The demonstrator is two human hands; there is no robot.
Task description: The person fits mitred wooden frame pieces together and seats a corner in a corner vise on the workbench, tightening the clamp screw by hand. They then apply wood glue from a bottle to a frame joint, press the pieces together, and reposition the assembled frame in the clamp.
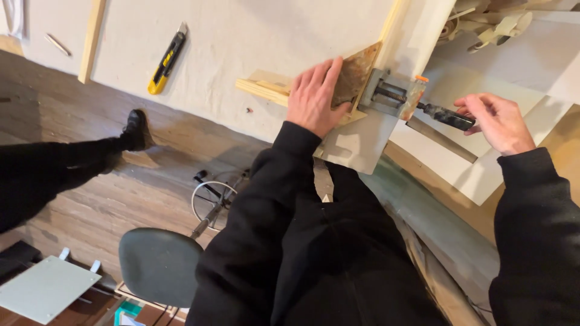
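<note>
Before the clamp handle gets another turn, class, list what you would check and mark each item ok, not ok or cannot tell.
1. Left hand pressing flat on the triangular corner plate: ok.
2. Right hand fingers on the dark clamp handle: ok.
3. Corner clamp seated on the wooden frame corner: ok.
4. Joint closed tight: cannot tell.
5. Yellow utility knife lying apart from both hands: ok; blade out or in: cannot tell.

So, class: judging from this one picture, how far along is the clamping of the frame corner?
Done: the corner clamp already sits on the wooden frame corner, over the canvas. In hand: the left hand presses the corner flat; the right hand grips the clamp's black handle. Left: whether it is fully tight cannot be told.
</note>
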